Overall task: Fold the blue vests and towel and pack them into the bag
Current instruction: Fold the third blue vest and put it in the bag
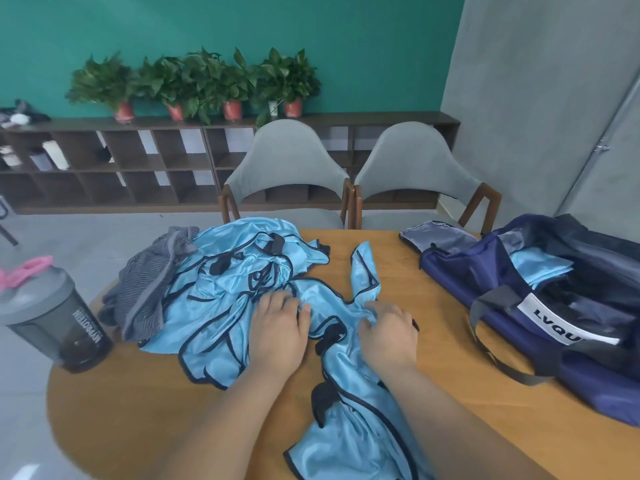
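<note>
closest to you, the light-blue vest (353,441) runs out of sight toward your body, behind both grips and between your forearms. its long axis points away from you: from that near end, up between the wrists, to a strap end just beyond the right grip (388,329). the left grip (277,329) lies on the vest's left side with fingers curled into the cloth. the right grip holds a bunched fold of the same vest. so the vest lies lengthwise on the desk (446,317), crumpled, and i'd judge you must spread it sideways before folding along that axis. beyond the left grip sits the pile of unfolded vests (239,271), touching the one you hold, with the grey striped towel (149,289) on its far-left side. the open duffel bag (460,268) lies right of the right grip, apart from it, with a folded vest (540,268) already inside. the right grip is the nearer one for packing.
</note>
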Demonstrator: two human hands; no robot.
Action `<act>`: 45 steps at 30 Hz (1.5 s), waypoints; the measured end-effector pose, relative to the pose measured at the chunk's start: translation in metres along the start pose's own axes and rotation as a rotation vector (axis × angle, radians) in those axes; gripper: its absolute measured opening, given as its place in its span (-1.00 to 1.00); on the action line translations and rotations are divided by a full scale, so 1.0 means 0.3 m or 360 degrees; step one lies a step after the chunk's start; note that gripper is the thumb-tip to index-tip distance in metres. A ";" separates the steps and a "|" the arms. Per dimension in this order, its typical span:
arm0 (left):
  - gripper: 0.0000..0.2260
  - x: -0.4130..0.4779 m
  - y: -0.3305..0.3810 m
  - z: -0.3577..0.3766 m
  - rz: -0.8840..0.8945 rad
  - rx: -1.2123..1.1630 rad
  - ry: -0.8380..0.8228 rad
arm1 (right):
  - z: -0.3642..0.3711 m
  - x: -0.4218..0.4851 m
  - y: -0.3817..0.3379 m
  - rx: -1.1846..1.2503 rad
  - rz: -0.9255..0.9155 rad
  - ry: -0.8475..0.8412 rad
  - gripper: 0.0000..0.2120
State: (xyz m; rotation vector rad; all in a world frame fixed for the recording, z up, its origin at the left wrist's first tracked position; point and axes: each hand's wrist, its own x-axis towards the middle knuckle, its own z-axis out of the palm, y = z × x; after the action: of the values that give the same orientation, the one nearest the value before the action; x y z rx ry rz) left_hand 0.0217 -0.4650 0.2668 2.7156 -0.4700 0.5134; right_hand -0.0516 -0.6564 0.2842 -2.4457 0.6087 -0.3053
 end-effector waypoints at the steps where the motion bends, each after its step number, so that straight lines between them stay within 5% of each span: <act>1: -0.48 -0.007 0.017 -0.013 -0.0053 0.0051 0.0065 | -0.017 0.010 -0.005 0.0168 0.0046 0.0043 -0.63; 4: -0.41 -0.003 0.090 -0.070 -0.0358 0.0075 -0.0316 | -0.072 0.090 0.008 0.0381 0.0262 0.0118 -0.56; 6: -0.33 0.015 0.122 -0.085 -0.0405 -0.0007 -0.0564 | -0.099 0.141 0.018 0.0210 0.0320 -0.0102 -0.49; 10: -0.43 0.021 0.161 -0.097 -0.0282 -0.0311 -0.0735 | -0.122 0.179 0.012 -0.0005 0.0153 -0.0513 -0.79; 13: -0.54 0.020 0.161 -0.103 -0.0332 -0.0532 -0.0646 | -0.128 0.187 0.029 0.0115 0.0127 -0.0529 -0.66; 17: -0.58 0.039 0.140 -0.140 -0.0662 -0.1125 -0.0438 | -0.188 0.181 0.039 0.0779 0.0234 -0.0323 -0.71; 24: -0.47 0.094 0.147 -0.253 -0.1177 -0.2086 -0.0494 | -0.367 0.140 0.011 0.1470 0.0201 0.0020 -0.68; 31: -0.55 0.168 0.191 -0.395 -0.0886 -0.2263 -0.0065 | -0.501 0.133 -0.034 0.1443 -0.0065 0.0399 -0.71; 35: -0.55 0.276 0.192 -0.457 -0.0510 -0.2211 0.0047 | -0.560 0.222 -0.054 0.1180 -0.0223 0.0648 -0.71; 38: -0.43 0.409 0.174 -0.484 -0.0243 -0.1872 -0.0118 | -0.613 0.345 -0.102 0.1148 -0.0344 0.0279 -0.58; 41: -0.31 0.476 0.153 -0.430 -0.0247 -0.1105 -0.0349 | -0.581 0.393 -0.103 0.0423 -0.0216 0.0061 -0.35; 43: -0.32 0.408 0.157 -0.341 -0.0231 -0.0658 -0.0352 | -0.486 0.350 -0.060 0.0060 -0.0358 0.0037 -0.34; 45: -0.43 0.259 0.174 -0.251 -0.0010 -0.0680 -0.0247 | -0.350 0.253 0.012 -0.0078 -0.0557 -0.0108 -0.42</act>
State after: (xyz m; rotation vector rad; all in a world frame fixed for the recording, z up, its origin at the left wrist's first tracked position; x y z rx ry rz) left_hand 0.0487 -0.5025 0.3775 2.3501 -0.5410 0.1732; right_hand -0.0233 -0.7481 0.3715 -2.5928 0.1569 -0.3475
